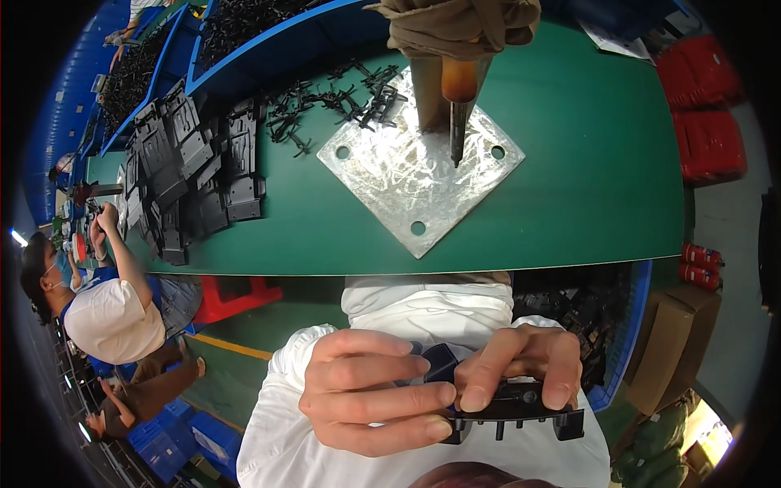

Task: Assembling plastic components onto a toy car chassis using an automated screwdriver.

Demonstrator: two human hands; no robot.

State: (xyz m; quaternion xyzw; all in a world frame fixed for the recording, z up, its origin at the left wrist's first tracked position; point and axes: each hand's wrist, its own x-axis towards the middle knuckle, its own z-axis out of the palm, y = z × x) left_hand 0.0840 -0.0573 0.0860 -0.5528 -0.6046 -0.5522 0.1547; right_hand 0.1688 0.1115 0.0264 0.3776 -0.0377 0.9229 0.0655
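Note:
Close to my body, below the table's front edge, I hold a black moulded plastic part (521, 413) with short pegs along its lower side. My right hand (525, 366) grips it from above, fingers bent around its back. My left hand (366, 394) closes on its left end, fingertips pressed there; the thumb is hidden. A dark blue piece (440, 363) shows between the hands; I cannot tell what it is. Beyond them, a pointed metal tip on an orange-brown holder (459, 85) hangs over a square silver metal plate (419, 187) with holes at its corners.
Flat black plastic panels (183, 163) lie piled on the green table (586, 195), left of small branched black pieces (297, 110). Blue bins (268, 41) stand behind. A blue crate (630, 333) of black parts sits below right. A person (114, 317) works at left.

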